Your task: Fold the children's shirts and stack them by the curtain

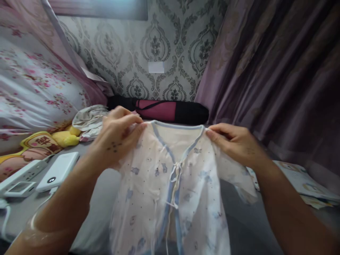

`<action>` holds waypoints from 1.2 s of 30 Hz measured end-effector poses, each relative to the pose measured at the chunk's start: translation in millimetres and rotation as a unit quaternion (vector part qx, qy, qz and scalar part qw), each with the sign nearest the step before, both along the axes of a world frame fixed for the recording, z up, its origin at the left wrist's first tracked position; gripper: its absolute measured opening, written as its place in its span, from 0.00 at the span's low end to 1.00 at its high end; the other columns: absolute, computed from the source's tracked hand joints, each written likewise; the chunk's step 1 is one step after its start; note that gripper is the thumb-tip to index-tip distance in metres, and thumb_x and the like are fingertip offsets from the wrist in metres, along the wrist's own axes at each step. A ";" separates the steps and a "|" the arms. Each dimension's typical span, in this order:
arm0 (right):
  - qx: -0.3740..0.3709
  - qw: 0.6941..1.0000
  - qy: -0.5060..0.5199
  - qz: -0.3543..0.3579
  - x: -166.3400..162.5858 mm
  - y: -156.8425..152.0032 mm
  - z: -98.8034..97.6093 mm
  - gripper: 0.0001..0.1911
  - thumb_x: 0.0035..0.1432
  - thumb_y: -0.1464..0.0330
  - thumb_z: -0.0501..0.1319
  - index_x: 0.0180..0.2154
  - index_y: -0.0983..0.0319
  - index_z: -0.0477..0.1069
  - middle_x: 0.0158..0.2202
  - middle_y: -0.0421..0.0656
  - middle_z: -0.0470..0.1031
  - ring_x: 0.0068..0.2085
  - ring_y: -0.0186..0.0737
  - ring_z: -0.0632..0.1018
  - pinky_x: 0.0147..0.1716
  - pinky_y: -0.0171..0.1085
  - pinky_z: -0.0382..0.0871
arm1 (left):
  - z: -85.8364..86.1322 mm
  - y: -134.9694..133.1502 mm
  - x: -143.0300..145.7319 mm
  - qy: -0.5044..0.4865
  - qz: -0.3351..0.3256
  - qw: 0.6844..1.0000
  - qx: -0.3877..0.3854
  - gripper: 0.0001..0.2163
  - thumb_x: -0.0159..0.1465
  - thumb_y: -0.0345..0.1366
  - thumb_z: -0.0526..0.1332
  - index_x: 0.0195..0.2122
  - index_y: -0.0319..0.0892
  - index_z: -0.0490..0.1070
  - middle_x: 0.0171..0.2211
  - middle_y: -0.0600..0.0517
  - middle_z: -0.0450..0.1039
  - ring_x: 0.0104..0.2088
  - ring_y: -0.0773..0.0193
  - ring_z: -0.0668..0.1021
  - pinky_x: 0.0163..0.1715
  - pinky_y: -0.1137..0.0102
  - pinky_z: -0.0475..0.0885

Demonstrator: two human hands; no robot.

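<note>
A white baby wrap shirt (196, 184) with blue trim and small animal prints hangs in front of me, its neckline at the top. My left hand (119, 131) pinches one shoulder of it. The other shoulder is held between the thumb and fingers of my right hand (233, 141). Thin ties are knotted in a bow at the middle of the front, and loose ends dangle below. One sleeve spreads out under my right hand; the opposite sleeve is mostly hidden behind my left hand and forearm. The shirt's lower edge runs past the bottom of the view.
On the grey bed surface (92, 205) at left lie a power strip (25, 173), a white power bank (60, 170), a yellow plush toy (66, 138) and crumpled cloth (89, 120). A black and pink long bag (159, 110) lies along the wall. Papers (305, 180) lie right, below a curtain (287, 78).
</note>
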State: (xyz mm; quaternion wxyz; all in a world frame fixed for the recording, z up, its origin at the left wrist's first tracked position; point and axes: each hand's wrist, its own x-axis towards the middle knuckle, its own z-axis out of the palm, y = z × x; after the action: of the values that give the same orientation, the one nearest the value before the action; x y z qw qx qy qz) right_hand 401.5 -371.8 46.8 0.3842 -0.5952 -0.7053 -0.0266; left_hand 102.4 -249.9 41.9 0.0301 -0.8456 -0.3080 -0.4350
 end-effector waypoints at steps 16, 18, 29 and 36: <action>-0.258 0.928 -0.243 -0.113 39.2 95.2 -176.3 0.21 0.71 0.58 0.41 0.44 0.58 0.69 0.44 0.47 0.75 0.42 0.43 0.78 0.37 0.37 0.64 | -200.0 111.4 78.4 0.233 0.036 0.953 -0.189 0.15 0.69 0.41 0.47 0.40 0.44 0.72 0.43 0.43 0.70 0.44 0.53 0.70 0.42 0.60 0.60; -0.263 0.924 -0.254 -0.116 43.0 105.5 -178.4 0.21 0.71 0.58 0.40 0.45 0.58 0.69 0.45 0.47 0.75 0.42 0.43 0.78 0.37 0.37 0.64 | -200.5 119.3 83.6 0.238 0.038 0.951 -0.193 0.15 0.69 0.40 0.46 0.40 0.43 0.72 0.43 0.42 0.70 0.45 0.53 0.70 0.43 0.60 0.60; -0.291 0.907 -0.285 -0.112 63.5 160.6 -188.2 0.22 0.71 0.58 0.39 0.46 0.60 0.67 0.47 0.49 0.74 0.44 0.45 0.78 0.41 0.39 0.65 | -204.9 167.1 104.5 0.247 0.042 0.952 -0.176 0.14 0.69 0.39 0.47 0.40 0.42 0.72 0.42 0.43 0.70 0.44 0.53 0.71 0.42 0.61 0.60; -0.316 0.892 -0.300 -0.121 75.2 190.4 -186.6 0.21 0.71 0.58 0.40 0.49 0.59 0.66 0.49 0.48 0.74 0.47 0.46 0.77 0.44 0.40 0.65 | -206.7 196.0 117.3 0.261 0.067 0.947 -0.174 0.15 0.69 0.39 0.46 0.42 0.41 0.72 0.44 0.42 0.70 0.46 0.52 0.70 0.42 0.60 0.60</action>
State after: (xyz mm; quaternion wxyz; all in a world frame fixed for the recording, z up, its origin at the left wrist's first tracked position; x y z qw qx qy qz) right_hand 476.7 -181.4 -139.8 -0.0603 -0.7299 -0.6804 -0.0258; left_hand 219.7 -53.8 -164.9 -0.0093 -0.8992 -0.4159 -0.1358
